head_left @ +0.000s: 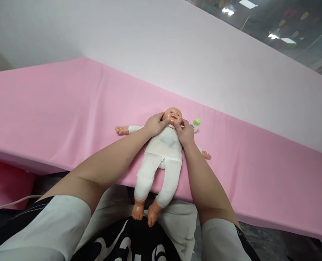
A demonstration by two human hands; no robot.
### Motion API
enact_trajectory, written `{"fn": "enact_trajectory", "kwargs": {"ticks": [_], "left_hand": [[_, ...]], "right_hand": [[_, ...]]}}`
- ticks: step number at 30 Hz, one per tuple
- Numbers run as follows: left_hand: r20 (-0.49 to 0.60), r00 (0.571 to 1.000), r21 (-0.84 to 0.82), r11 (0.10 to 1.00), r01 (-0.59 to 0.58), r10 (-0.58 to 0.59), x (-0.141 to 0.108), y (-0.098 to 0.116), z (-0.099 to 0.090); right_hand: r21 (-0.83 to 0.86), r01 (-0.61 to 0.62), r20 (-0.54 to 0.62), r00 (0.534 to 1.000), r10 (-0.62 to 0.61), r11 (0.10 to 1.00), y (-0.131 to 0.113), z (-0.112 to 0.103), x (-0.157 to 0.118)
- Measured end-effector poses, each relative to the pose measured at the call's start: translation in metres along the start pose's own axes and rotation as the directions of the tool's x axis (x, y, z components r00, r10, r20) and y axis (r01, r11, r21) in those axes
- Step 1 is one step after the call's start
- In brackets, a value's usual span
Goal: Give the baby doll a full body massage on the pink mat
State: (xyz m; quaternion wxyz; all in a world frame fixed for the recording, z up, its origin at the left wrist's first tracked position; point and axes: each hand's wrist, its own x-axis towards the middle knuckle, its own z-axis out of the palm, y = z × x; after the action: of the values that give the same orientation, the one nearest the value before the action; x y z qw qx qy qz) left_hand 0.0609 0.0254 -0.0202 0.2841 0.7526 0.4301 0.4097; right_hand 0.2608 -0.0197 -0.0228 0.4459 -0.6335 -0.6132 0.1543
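Observation:
A baby doll [163, 145] lies on its back on the pink-covered table, its hard head toward the wall and its feet hanging past the near edge. Its trunk and limbs are white cloth. My left hand [156, 125] cups one side of its head, the thumb on the cheek near the mouth. On the other side, my right hand [186, 133] grips the jaw and cheek, thumb near the chin. The fingertips of both hands are partly hidden behind the head. Just beyond my right hand stands or lies a white bottle with a green cap [197, 122], partly covered by that hand.
The pink table cover [54, 108] stretches far to both sides. A pale wall [150, 43] rises behind it, with a glass panel [280, 29] above at the right. A red object [8, 181] and a white cable [14, 203] are at the lower left.

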Motion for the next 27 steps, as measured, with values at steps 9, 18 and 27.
{"fn": "enact_trajectory", "kwargs": {"ticks": [9,18,27], "left_hand": [[-0.003,1.000,0.066,0.998,-0.023,0.023,0.000,0.001,0.001],[-0.064,0.997,0.091,0.995,0.042,-0.036,0.005,-0.011,0.008],[-0.212,0.951,0.217,0.959,-0.180,0.227,-0.013,0.023,0.004]], "right_hand": [[-0.088,-0.007,-0.016,1.000,0.005,0.996,-0.003,0.000,0.000],[-0.143,0.108,0.063,0.993,-0.100,0.984,0.001,-0.014,-0.001],[-0.387,0.090,-0.172,0.971,-0.168,0.918,0.018,-0.049,0.012]]}}
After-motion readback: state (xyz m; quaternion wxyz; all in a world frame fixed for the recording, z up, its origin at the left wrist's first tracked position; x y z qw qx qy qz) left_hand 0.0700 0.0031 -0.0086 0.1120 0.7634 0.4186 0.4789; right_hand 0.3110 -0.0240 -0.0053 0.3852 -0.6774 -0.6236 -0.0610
